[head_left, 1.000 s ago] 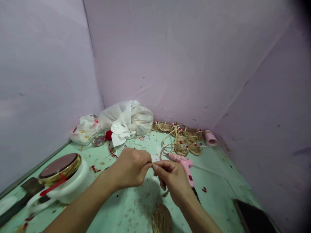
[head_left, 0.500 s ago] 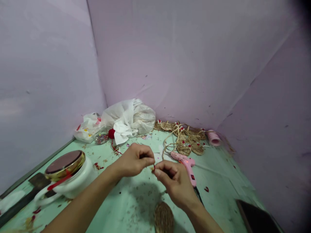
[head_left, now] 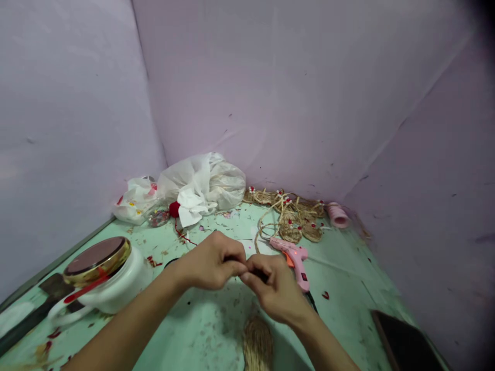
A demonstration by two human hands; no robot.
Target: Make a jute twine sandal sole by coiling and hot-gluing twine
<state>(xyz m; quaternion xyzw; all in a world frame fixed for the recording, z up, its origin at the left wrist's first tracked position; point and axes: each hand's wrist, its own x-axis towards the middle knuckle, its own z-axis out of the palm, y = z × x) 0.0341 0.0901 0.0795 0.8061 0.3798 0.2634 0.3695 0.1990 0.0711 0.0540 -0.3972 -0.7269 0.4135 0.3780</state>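
My left hand point(head_left: 211, 262) and my right hand point(head_left: 273, 288) meet above the green table point(head_left: 348, 288), fingertips pinched together on something too small to make out. Both hands are closed. Just below my right wrist lies an oval coil of jute twine point(head_left: 257, 344). A pink glue gun point(head_left: 294, 256) with a lit red light rests on the table right of my right hand.
A white jar with a gold lid point(head_left: 102, 273) stands at the left. Crumpled plastic bags point(head_left: 201, 185), a red ball point(head_left: 175, 208), jute coils with red beads point(head_left: 294, 219) and a pink spool point(head_left: 337, 214) line the back wall. A dark flat object point(head_left: 402, 345) lies at bottom right.
My hands have drawn closer, the fingers now tightly bunched together. The small red bit seen between the fingertips half a second ago is hidden.
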